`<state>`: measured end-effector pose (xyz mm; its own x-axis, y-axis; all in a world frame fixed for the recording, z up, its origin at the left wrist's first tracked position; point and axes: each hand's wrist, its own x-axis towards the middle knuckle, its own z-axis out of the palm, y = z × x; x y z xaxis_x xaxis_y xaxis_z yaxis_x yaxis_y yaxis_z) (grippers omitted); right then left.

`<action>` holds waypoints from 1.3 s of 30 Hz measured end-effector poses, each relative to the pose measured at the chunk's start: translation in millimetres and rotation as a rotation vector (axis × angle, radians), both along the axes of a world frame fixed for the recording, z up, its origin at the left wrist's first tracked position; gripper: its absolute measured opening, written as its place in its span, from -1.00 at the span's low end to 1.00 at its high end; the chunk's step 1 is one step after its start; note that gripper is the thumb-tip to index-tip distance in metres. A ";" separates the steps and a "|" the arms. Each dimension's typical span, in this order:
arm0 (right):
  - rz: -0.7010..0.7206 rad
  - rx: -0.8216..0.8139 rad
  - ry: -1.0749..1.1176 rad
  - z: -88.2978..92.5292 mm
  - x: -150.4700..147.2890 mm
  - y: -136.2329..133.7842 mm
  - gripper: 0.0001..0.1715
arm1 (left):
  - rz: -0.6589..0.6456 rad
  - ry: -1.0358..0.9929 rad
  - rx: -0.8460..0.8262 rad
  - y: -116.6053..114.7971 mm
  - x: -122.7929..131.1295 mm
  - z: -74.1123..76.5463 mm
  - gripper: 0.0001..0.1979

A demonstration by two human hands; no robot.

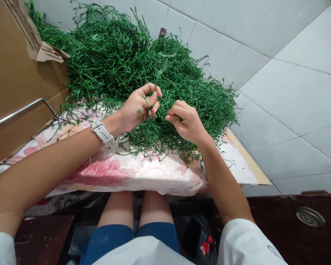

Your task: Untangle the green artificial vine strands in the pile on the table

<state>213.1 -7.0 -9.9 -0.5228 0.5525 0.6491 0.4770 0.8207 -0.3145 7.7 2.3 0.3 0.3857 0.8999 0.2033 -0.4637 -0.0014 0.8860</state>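
Observation:
A large heap of thin green plastic stems (113, 59) with small budded tips lies tangled on a flowered tablecloth (160, 180). My left hand (138, 106), with a pale watch strap at the wrist, is closed in a pinch on a green stem (159, 74). That stem rises from the fingertips, and a curled length of green hangs by the palm. Just to the right, my right hand (186, 121) hovers over the heap's front with thumb and forefinger pressed together. Whatever is between those fingers, if anything, is too small to make out. The two hands are apart.
An open cardboard box (24, 84) stands at the left, with a bent metal rod (19, 112) across it. White wall tiles (292, 103) close off the back and right. Below the table edge are my legs, a red object (205, 247) and a dark floor with a round drain cover (310, 216).

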 end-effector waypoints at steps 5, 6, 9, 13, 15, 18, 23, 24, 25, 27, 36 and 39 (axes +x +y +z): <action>0.063 0.008 0.014 8.3 1.4 -2.8 -0.66 | 0.143 0.028 -0.026 -2.3 1.5 6.9 -0.75; 0.102 -0.034 0.027 10.1 1.1 -4.1 -0.66 | 0.165 0.027 -0.026 -3.1 2.4 8.0 -0.74; 0.225 -0.160 0.064 13.8 -0.1 -7.0 -0.62 | 0.222 0.024 -0.019 -5.2 5.3 9.4 -0.73; 0.359 -0.265 0.084 15.0 0.6 -6.3 -0.57 | 0.262 0.038 -0.013 -7.3 8.5 8.4 -0.72; 0.421 -0.312 0.070 14.8 1.2 -4.0 -0.54 | 0.272 0.037 -0.008 -9.5 11.0 7.1 -0.72; 0.497 -0.378 0.065 14.3 0.4 -0.3 -0.49 | 0.275 0.037 0.006 -13.0 16.0 4.7 -0.72; 0.723 -0.433 -0.008 14.6 -10.3 -8.1 -0.59 | 0.376 0.036 -0.073 5.4 2.9 11.2 -0.73; 0.797 -0.448 -0.076 13.9 -13.5 -11.6 -0.60 | 0.458 0.005 -0.120 14.1 -5.9 14.9 -0.70; 0.853 -0.460 -0.131 12.5 -16.5 -14.6 -0.61 | 0.548 -0.026 -0.154 23.1 -16.1 18.9 -0.67; 0.834 -0.473 -0.105 7.3 -21.2 -16.7 -0.67 | 0.625 -0.026 -0.082 38.3 -36.0 26.2 -0.65; 0.323 -0.733 0.816 -8.7 -15.4 4.2 -0.61 | 0.237 0.052 0.016 22.0 -32.8 23.9 -0.81; 0.309 -0.755 0.851 -5.0 -15.8 2.7 -0.55 | 0.188 0.103 0.058 19.1 -27.7 18.0 -0.81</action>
<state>197.3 -4.4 -14.9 -0.2579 0.8719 0.4162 -0.3072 0.3344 -0.8910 -20.0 21.4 18.3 0.2334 0.9460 0.2251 -0.3571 -0.1319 0.9247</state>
